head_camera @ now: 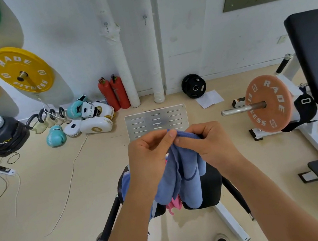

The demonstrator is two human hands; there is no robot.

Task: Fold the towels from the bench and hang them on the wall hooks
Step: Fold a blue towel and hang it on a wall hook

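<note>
Room: a gym room with a smooth tan floor (pixel 41 201) and a white wall (pixel 192 31) at the far side.
Desk: a black padded desk (pixel 208 187) on white and black legs stands near, just under the hands.
Blue towel: the soft, fuzzy blue towel (pixel 182 170) hangs down in loose folds over the desk, held up by its top edge.
Left hand: the left hand (pixel 149 155) pinches the top edge of the blue towel with curled fingers.
Right hand: the right hand (pixel 203 142) also grips the top edge, fingers closed, touching the left hand.
Pink towel: a bit of pink towel (pixel 174 204) peeks out under the blue one, on the desk.
Hooks: two small metal hooks (pixel 106 25) sit high on the far wall, with nothing on them.
Left side: round yellow weight plates (pixel 22 69) on the wall, boxing gloves (pixel 55 135) and thin wires on the floor.
Far middle: two red fire bottles (pixel 114 92) beside white padded pipes.
Right side: an orange weight plate (pixel 268 103) on a shiny bar.
</note>
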